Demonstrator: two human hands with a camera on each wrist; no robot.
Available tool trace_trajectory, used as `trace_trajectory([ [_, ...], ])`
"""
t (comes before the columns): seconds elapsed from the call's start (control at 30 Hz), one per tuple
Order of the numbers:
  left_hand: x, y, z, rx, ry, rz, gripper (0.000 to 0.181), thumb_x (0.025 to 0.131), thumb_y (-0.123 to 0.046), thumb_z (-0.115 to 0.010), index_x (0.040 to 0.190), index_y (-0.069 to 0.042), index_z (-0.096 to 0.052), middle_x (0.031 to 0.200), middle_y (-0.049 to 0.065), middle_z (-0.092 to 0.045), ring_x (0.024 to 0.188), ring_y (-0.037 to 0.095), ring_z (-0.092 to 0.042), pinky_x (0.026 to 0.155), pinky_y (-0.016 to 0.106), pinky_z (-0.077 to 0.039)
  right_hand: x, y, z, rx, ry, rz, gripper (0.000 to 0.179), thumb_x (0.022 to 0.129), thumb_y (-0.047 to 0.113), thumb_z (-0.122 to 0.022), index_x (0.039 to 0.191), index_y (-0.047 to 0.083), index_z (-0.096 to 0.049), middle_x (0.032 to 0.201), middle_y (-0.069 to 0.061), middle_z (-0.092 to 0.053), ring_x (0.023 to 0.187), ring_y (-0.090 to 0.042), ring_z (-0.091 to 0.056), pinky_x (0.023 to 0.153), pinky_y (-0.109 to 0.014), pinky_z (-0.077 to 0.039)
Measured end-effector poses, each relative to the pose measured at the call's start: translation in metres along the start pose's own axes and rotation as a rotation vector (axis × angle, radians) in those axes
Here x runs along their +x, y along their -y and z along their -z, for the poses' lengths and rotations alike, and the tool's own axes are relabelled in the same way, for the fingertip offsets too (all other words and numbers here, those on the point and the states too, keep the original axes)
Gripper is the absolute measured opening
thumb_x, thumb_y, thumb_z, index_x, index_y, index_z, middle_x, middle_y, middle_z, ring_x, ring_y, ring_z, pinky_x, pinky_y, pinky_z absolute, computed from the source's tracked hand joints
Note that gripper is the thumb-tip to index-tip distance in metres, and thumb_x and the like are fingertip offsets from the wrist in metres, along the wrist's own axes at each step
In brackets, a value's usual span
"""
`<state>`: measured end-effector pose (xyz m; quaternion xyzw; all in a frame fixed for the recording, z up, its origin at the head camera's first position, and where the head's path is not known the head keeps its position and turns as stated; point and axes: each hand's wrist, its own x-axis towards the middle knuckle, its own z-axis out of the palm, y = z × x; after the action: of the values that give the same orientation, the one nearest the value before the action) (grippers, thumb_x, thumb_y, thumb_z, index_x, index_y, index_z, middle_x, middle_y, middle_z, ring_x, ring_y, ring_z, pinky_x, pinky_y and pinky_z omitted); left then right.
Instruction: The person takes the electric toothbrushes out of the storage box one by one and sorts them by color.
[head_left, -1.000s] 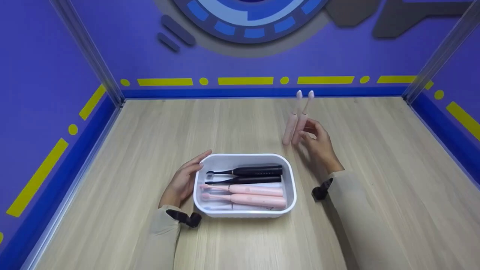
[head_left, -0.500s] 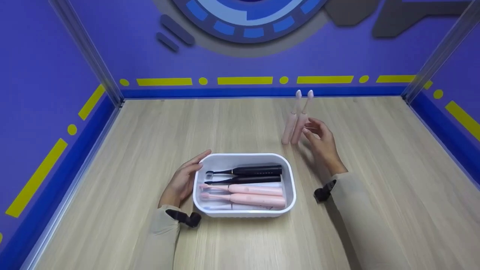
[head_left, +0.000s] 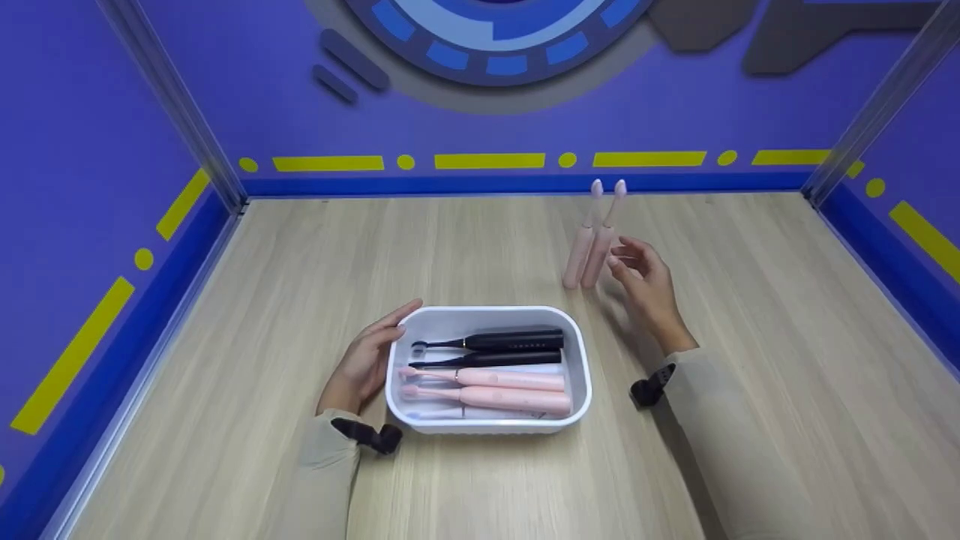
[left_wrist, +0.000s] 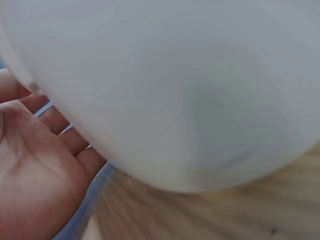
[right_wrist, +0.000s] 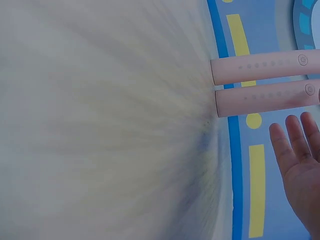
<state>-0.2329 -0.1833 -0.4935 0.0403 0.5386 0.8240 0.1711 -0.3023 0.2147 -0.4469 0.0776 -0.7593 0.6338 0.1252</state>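
One contact fewer: clear of two pale pink toothbrushes with right hand, loosely curled and holding nothing. Looks like a finished placement, leaving both upright beyond white bin, off its far right corner. Bracing its left side with outstretched left hand.
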Motion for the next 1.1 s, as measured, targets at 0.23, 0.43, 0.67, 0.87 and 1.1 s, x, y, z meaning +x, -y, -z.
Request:
trace_trajectory([
  [0.23,0.000,0.000,0.000,0.005,0.003,-0.002,0.051,0.098,-0.004,-0.032,0.150,-0.002,-0.030,0.157,0.015,-0.026,0.134,0.019,-0.041,0.114,0.035,-0.031,-0.003,0.004,0.000,-0.004,-0.002,0.006,0.044,0.093,0.004,-0.059,0.131,-0.014,-0.046,0.116,-0.025,-0.056,0.096,-0.010,-0.057,0.080,-0.012,-0.051],
  [0.43,0.000,-0.001,0.000,0.005,0.004,-0.005,0.050,0.099,-0.004,-0.032,0.150,-0.003,-0.030,0.154,0.013,-0.033,0.133,0.019,-0.042,0.114,0.033,-0.032,-0.005,0.005,0.000,0.018,0.006,-0.002,0.042,0.093,0.004,-0.059,0.130,-0.012,-0.048,0.111,-0.016,-0.058,0.095,-0.009,-0.058,0.081,-0.015,-0.052],
  [0.67,-0.001,0.000,0.001,-0.004,0.010,-0.011,0.051,0.099,-0.005,-0.033,0.150,-0.002,-0.030,0.149,0.011,-0.040,0.130,0.017,-0.045,0.111,0.030,-0.035,-0.006,0.010,-0.004,0.067,0.010,0.013,0.037,0.091,0.002,-0.061,0.125,-0.012,-0.053,0.102,-0.005,-0.061,0.089,-0.007,-0.060,0.080,-0.018,-0.054],
  [0.87,-0.001,0.000,0.001,0.006,0.012,-0.010,0.051,0.099,-0.006,-0.036,0.149,-0.002,-0.030,0.148,0.008,-0.042,0.128,0.015,-0.047,0.109,0.029,-0.038,-0.008,0.016,-0.008,0.060,0.031,0.052,0.036,0.090,0.000,-0.061,0.123,-0.013,-0.054,0.106,-0.020,-0.061,0.089,-0.008,-0.061,0.079,-0.018,-0.054],
  [1.1,-0.001,0.000,0.001,0.020,0.013,-0.003,0.051,0.099,-0.007,-0.036,0.150,-0.002,-0.028,0.156,0.012,-0.030,0.130,0.014,-0.045,0.110,0.030,-0.036,-0.002,0.010,-0.008,0.031,0.114,0.053,0.037,0.089,0.007,-0.066,0.123,-0.007,-0.058,0.108,-0.015,-0.065,0.093,-0.008,-0.062,0.082,-0.018,-0.052],
])
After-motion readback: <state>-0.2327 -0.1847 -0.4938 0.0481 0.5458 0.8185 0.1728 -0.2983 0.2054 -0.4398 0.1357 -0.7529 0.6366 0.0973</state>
